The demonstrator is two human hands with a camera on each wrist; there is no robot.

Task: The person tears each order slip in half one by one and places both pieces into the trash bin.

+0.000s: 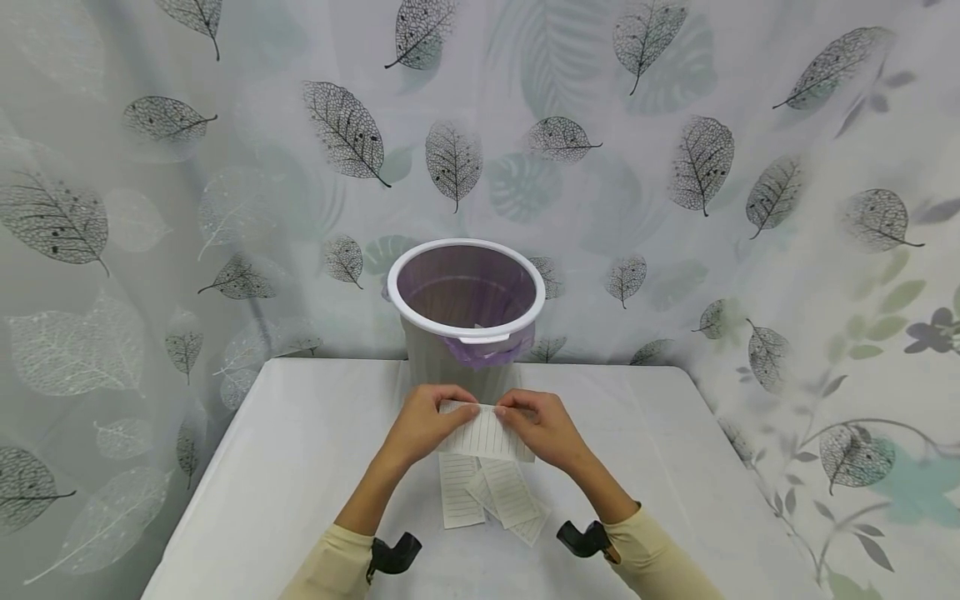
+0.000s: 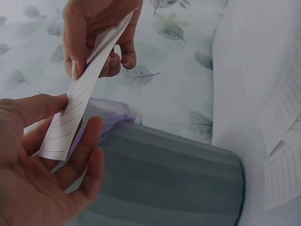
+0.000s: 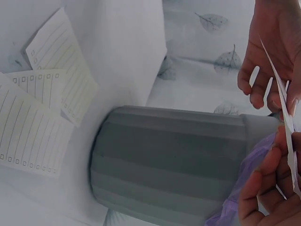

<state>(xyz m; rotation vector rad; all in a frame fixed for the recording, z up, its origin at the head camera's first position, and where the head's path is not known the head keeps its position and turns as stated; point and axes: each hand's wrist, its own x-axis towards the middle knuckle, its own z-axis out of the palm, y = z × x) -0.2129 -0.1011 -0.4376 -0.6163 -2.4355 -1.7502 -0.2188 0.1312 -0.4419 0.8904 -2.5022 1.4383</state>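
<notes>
Head view: loose white paper slips printed with ruled lines (image 1: 461, 492) lie on the white covered surface (image 1: 337, 467), some overlapping. Treat that patch as no-touch; a low wrist could drag them.

Above them, in mid-air between your two hands: the white rectangular lined paper sheet (image 1: 487, 435). Left hand (image 1: 429, 427): grip is thumb against finger, pinching the sheet's upper left part. Right hand (image 1: 545, 429): matching pinch, upper right part. Both thumbs sit on the face toward you, close together at the top edge, with a short strip of paper between.

Step in hand, as I judge it: controlling the sheet between two pinches. Set thumbs level, press evenly, get that strip taut. Thin paper will likely buckle if the grips drift together. Pulling opposite ways should load that strip first, along the ruled lines, so move slowly and on purpose. Left wrist view has the sheet slanted and slightly bowed; flatten it by spreading your hands a touch.

Farther: grey ribbed plastic bin (image 1: 429, 358), white ring rim (image 1: 450, 333), thin purple plastic liner (image 1: 483, 358) hanging over the front. Can't tell finger-to-liner clearance; don't snag it. Behind: pale leaf-print fabric backdrop (image 1: 465, 92).
</notes>
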